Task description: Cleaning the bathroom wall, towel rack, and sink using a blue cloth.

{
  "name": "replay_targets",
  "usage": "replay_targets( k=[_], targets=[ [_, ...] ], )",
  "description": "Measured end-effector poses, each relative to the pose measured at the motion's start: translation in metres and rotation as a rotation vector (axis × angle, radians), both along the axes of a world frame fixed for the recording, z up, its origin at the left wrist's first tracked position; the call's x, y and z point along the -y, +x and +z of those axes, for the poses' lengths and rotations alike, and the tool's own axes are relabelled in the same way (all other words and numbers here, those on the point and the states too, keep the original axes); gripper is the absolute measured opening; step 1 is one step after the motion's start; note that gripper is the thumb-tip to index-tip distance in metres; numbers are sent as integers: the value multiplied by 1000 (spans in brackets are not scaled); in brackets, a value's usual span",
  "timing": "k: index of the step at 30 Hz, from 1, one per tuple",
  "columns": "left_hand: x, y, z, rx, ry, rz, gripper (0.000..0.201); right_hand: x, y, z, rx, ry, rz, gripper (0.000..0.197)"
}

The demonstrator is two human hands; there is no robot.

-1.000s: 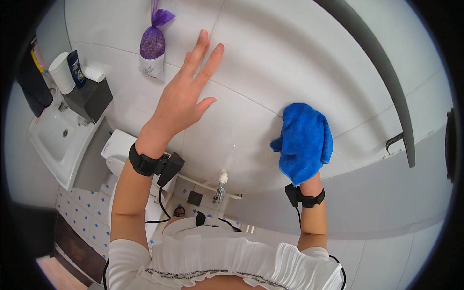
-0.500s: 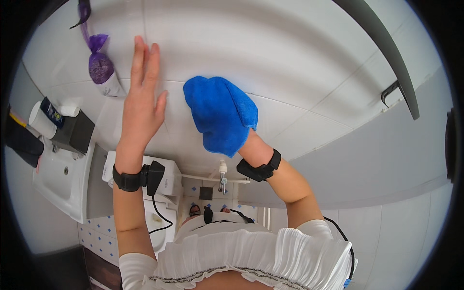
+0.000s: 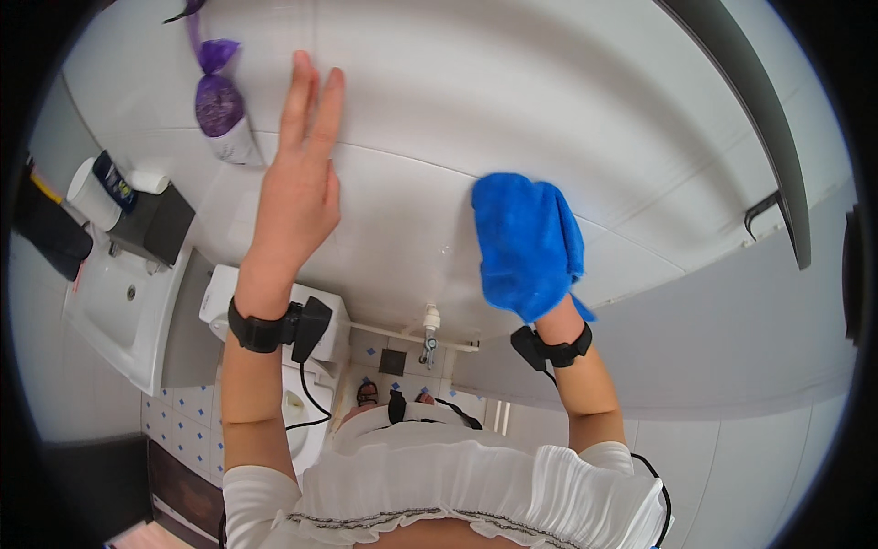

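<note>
A blue cloth (image 3: 526, 242) covers my right hand (image 3: 560, 322), which holds it against the white tiled wall (image 3: 402, 201). The fingers are hidden beneath the cloth, and only the wrist end of the hand shows. My left hand (image 3: 302, 188) is raised in front of the same wall, fingers stretched and slightly apart, holding nothing. Whether its fingertips touch the tiles, I cannot tell. Just left of it hangs a purple mesh sachet (image 3: 219, 105) with a white lower part.
At the left, a washbasin (image 3: 128, 311) stands beside a dark grey box (image 3: 160, 224) bearing toiletries. Below my left forearm is a white toilet (image 3: 311, 403). A tap (image 3: 429, 339) sticks out low on the wall. A dark curved bar (image 3: 759, 110) and a black hook (image 3: 761, 212) are at right.
My right hand has moved right and slightly down along the wall with the cloth. My left hand has shifted a little right, its fingers now more spread.
</note>
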State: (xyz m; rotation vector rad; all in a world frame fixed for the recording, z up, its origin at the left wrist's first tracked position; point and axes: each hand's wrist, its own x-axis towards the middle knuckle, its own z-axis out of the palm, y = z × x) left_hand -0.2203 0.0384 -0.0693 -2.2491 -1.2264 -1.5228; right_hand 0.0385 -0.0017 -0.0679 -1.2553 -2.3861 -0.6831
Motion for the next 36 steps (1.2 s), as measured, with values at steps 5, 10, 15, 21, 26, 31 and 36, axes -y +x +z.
replay_targets(
  k=[5,10,15,21,26,31,36],
  targets=[
    [-5,5,-1,77,119,-43,90,-41,-43,-34,-351,68,358,47],
    [-3,-6,-1,134,78,-122,88,-37,-65,-32,-293,-144,282,49],
    [1,-8,1,138,51,-136,90,-29,-26,-39,-36,113,240,53],
    [-2,-7,0,121,70,-126,93,-62,-24,-95,-872,-557,372,51],
    [0,-8,0,125,50,-189,94,-32,-21,-70,-954,-924,267,51],
    [-7,3,-5,109,141,-107,91,-38,-43,-60,-32,209,42,50],
    [-10,-11,-11,137,121,-134,89,-23,-36,-55,-573,-519,253,49]
  ],
)
